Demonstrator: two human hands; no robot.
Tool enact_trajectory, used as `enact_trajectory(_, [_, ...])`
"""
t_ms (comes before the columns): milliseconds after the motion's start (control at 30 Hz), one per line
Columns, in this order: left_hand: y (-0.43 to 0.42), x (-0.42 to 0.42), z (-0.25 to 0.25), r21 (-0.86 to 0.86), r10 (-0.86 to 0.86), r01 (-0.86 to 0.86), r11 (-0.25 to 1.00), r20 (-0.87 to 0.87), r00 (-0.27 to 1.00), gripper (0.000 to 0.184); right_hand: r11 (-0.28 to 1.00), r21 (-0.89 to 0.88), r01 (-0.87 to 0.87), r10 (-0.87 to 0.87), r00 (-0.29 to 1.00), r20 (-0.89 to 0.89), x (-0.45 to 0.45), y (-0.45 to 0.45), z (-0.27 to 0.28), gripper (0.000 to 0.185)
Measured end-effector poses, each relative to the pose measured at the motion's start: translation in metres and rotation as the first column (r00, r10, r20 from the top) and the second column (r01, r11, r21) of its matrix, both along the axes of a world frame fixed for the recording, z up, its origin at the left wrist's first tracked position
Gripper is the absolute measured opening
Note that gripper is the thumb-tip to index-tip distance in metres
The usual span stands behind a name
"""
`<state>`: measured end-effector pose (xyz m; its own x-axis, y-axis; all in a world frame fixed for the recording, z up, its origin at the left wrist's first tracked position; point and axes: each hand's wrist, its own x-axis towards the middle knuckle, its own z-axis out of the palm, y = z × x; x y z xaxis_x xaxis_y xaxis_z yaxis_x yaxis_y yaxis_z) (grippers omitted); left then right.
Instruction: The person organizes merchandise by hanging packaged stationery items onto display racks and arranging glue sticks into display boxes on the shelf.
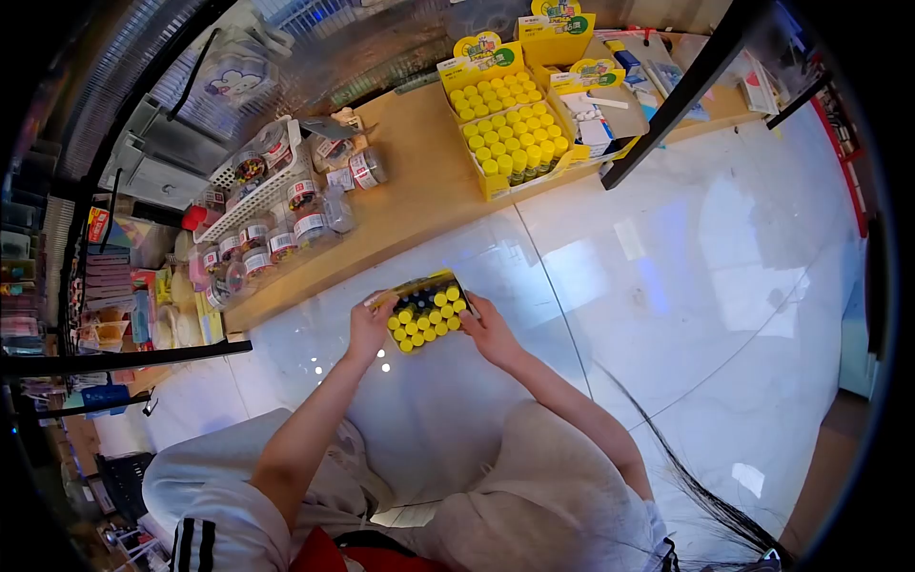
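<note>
Between my two hands is a small display box holding several yellow-capped glue sticks. Its far part shows dark gaps among the caps. My left hand grips the box's left side, fingers over the edge. On the right side, my right hand is closed around the box, its thumb near the caps. The box is held above the floor, in front of the shelf. Beyond it on the shelf stands a larger yellow display box filled with similar yellow-capped sticks.
A wooden shelf runs across the far side. Clear jars and a white basket stand on its left. Another yellow box holds white items. A black post rises at the shelf's front edge, above the tiled floor.
</note>
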<state>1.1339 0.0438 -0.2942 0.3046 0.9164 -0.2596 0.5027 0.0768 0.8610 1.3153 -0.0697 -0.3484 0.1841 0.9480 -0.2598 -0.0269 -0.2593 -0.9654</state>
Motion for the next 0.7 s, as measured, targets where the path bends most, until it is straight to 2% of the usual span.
enact_trajectory(100, [0.016, 0.005, 0.041, 0.138, -0.001, -0.004, 0.99, 0.032, 0.999, 0.021, 0.993, 0.093, 0.074, -0.051, 0.973, -0.224, 0.009, 0.0, 0.061, 0.041])
enact_trajectory(167, [0.035, 0.011, 0.072, 0.185, 0.041, -0.014, 0.983, -0.141, 0.989, 0.021, 0.973, 0.221, 0.074, -0.02, 0.971, -0.238, 0.019, 0.005, 0.08, 0.041])
enact_trajectory(233, [0.06, 0.023, 0.093, 0.251, -0.002, -0.004, 0.968, 0.022, 1.0, 0.024, 0.951, 0.296, 0.091, -0.025, 0.975, -0.222, 0.024, 0.011, 0.101, 0.04])
enact_trajectory(300, [0.083, 0.041, 0.116, 0.291, -0.066, 0.121, 0.949, -0.193, 0.979, 0.026, 0.94, 0.317, 0.124, -0.07, 0.982, -0.176, 0.027, 0.016, 0.12, 0.041])
enact_trajectory(367, [0.11, 0.058, 0.108, 0.274, -0.078, 0.15, 0.95, -0.255, 0.964, 0.024, 0.941, 0.304, 0.147, -0.098, 0.98, -0.17, 0.031, 0.016, 0.12, 0.041])
enact_trajectory(467, [0.134, 0.08, 0.072, 0.311, -0.009, 0.029, 0.95, -0.066, 0.998, 0.024, 0.944, 0.278, 0.177, -0.131, 0.975, -0.178, 0.035, 0.013, 0.109, 0.041])
enact_trajectory(567, [0.134, 0.097, 0.062, 0.26, 0.015, -0.101, 0.96, 0.312, 0.95, 0.028, 0.95, 0.249, 0.187, -0.153, 0.977, -0.152, 0.037, 0.0, 0.104, 0.04])
enact_trajectory(600, [0.131, 0.098, 0.071, 0.197, 0.039, -0.074, 0.978, 0.175, 0.984, 0.037, 0.951, 0.24, 0.192, -0.158, 0.975, -0.154, 0.038, -0.003, 0.103, 0.04])
enact_trajectory(700, [0.098, 0.118, 0.075, 0.213, 0.13, -0.258, 0.942, 0.475, 0.87, 0.04, 0.954, 0.226, 0.198, -0.162, 0.972, -0.17, 0.041, -0.007, 0.099, 0.04])
